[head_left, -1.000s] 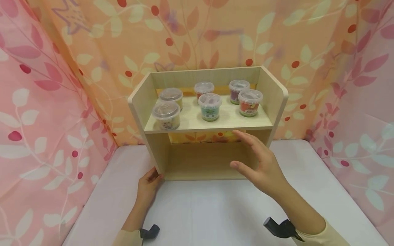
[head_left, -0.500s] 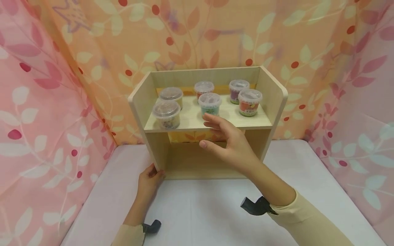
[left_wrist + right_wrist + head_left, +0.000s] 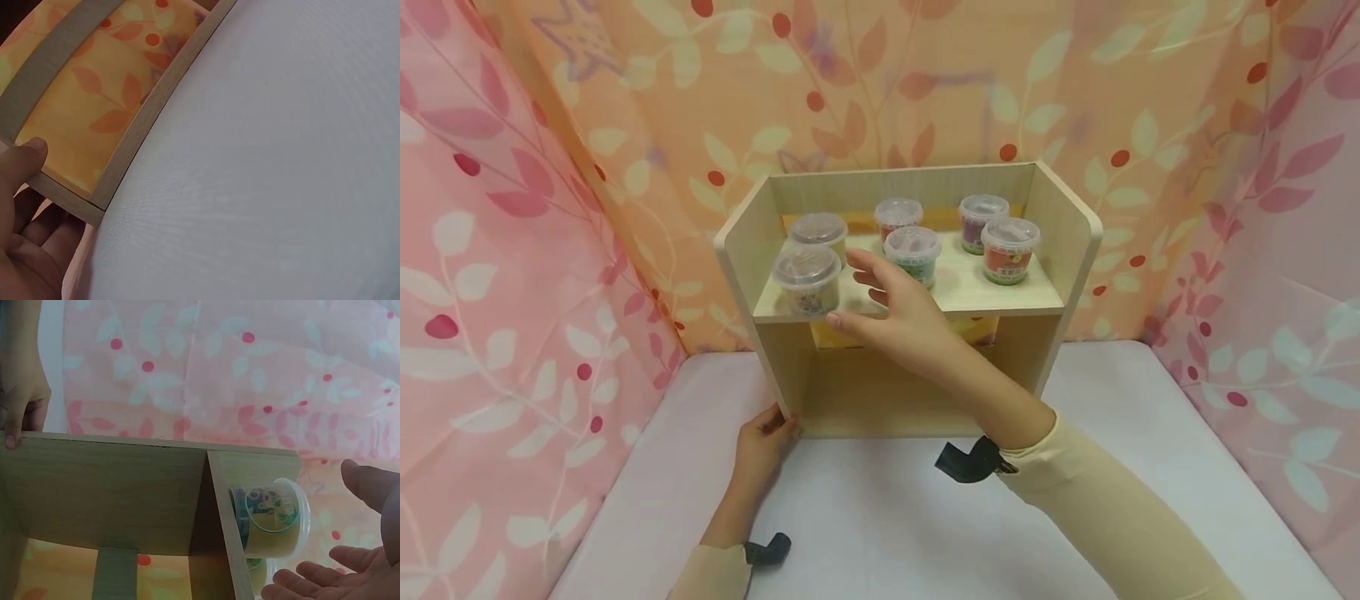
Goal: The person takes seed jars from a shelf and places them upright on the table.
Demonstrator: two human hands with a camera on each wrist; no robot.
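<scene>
At shelf (image 3: 958, 287) front, clear-lidded yellowish tub (image 3: 807, 285), right fingers (image 3: 874, 266) wide beside it, left fingers (image 3: 64, 242) gripping panel (image 3: 784, 367)

From here the light looks soft and fairly even, and the orange curtain (image 3: 955, 108) at the far side glows warm. Clear lids (image 3: 806, 265) catch pale gleams, while the shelf's lower compartment (image 3: 902, 396) sits dimmer. A faint, soft-edged shadow falls on the white table (image 3: 865, 517) near the right arm (image 3: 1000, 392). The head view is wide, stretching the pink curtains (image 3: 490, 350) towards its left and right edges. The left wrist view is duller, the tabletop greyish with fine rippling streaks, the left hand (image 3: 31, 237) dark. In the right wrist view, the right hand (image 3: 350, 550) looks shaded against paler cloth.
</scene>
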